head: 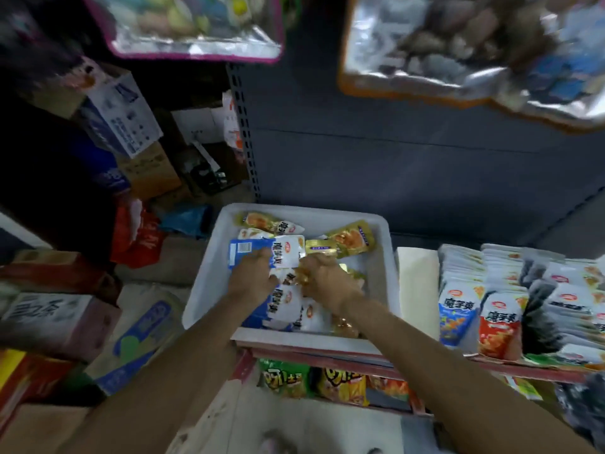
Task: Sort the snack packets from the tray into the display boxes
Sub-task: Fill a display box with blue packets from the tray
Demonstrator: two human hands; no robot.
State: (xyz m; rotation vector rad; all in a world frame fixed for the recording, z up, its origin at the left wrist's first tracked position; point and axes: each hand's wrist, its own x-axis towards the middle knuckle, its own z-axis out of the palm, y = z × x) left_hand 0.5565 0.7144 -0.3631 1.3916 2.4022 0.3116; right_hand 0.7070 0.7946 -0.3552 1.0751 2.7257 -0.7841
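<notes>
Risk: gathering mixed packets at once could send a flavour into the wrong box, I judge.
Left hand: fingers curled on a blue-and-white packet.
Right hand: gripping gold packets.
Tray: white, on the shelf, holding loose snack packets.
Display boxes: right of tray, packets upright in rows.

both hands in the white tray, left hand on a blue-and-white packet, right hand around gold packets (blurred)

Dim stockroom — dark grey shelving panel behind, cardboard boxes stacked left.
</notes>
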